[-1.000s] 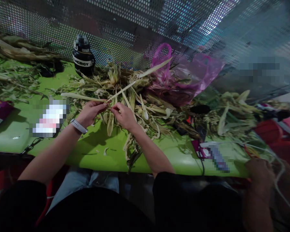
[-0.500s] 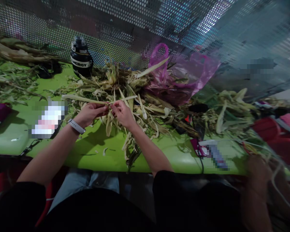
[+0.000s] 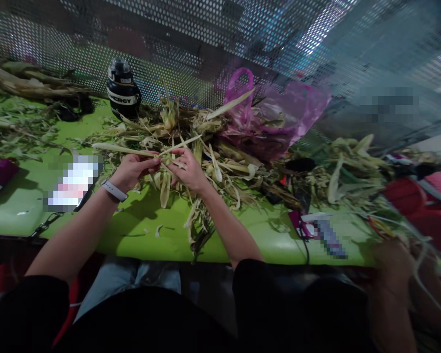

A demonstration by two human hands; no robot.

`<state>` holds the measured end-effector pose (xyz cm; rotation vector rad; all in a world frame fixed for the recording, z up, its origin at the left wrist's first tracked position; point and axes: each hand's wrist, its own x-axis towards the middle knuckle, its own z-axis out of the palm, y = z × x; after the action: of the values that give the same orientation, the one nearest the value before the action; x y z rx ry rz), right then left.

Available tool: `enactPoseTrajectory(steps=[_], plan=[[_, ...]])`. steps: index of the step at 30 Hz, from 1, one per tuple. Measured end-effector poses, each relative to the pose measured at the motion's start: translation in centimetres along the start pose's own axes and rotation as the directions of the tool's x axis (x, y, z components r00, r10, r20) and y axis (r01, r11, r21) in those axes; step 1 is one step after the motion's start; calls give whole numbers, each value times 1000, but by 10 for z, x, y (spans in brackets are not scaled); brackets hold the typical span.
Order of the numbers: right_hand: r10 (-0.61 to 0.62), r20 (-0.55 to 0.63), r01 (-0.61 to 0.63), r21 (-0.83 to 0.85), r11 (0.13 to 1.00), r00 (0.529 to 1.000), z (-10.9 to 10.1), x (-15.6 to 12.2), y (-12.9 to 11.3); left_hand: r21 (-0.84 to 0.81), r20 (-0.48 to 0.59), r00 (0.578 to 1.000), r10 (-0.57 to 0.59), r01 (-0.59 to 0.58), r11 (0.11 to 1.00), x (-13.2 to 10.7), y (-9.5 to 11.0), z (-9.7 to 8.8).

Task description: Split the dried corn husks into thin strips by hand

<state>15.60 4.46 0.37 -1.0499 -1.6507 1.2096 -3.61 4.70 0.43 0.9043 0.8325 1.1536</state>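
Observation:
My left hand (image 3: 134, 169), with a white watch on its wrist, is closed in a pinch on a long pale corn-husk strip (image 3: 119, 149) that runs out to the left. My right hand (image 3: 187, 169) is closed on another pale husk strip (image 3: 180, 144) that slants up to the right. The two hands are almost touching, just above the green table (image 3: 147, 235). A loose pile of dry corn husks (image 3: 191, 132) lies right behind and under them.
A black bottle (image 3: 122, 90) stands at the back by the perforated metal wall. A pink plastic bag (image 3: 275, 120) lies behind the pile. More husks lie far left and right. Another person's hand (image 3: 393, 262) works at the right near a red object (image 3: 419, 206).
The long strip in my right hand has been drawn in and now sticks out much shorter. Both hands have stayed close together and shifted slightly up toward the pile.

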Motion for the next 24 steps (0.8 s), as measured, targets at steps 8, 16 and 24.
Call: enactPoseTrajectory(steps=[8, 16, 24], plan=[[-361, 101, 342, -621, 705, 927, -8, -3, 0, 46, -27, 1000, -6, 8, 999, 4, -6, -3], [-555, 101, 398, -802, 445, 826, -11, -1, -3, 238, 124, 992, 2, -31, 971, -4, -2, -3], [-346, -53, 244, -612, 752, 937, -5, 0, -2, 321, 209, 975, 78, -144, 936, -6, -1, 2]])
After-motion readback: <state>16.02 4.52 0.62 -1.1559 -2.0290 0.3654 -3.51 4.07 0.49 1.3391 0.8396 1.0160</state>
